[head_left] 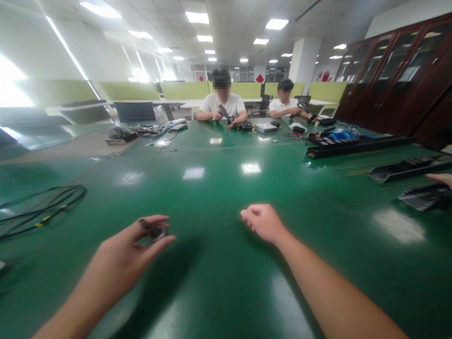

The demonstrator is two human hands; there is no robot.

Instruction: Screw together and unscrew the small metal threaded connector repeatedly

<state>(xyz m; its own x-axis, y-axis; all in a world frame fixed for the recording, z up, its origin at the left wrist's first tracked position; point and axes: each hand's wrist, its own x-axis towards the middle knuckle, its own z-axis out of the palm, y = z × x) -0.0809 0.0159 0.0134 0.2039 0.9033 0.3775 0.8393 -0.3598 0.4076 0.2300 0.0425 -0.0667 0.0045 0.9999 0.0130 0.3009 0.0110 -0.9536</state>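
Observation:
My left hand is raised over the green tabletop, its thumb and fingers curled round a small dark object with a shiny, clear-looking edge. Its exact kind is too blurred to tell. To the right, my right hand is closed, thumb against the curled fingers, just over the table. Whatever it may hold is hidden from view. The two hands are apart, with bare green surface between them.
Black cables lie coiled at the left. Black channel-shaped rails and thin brass-coloured rods lie at the right, where another person's hand reaches in. Across the table two people in white shirts handle power drills among scattered parts.

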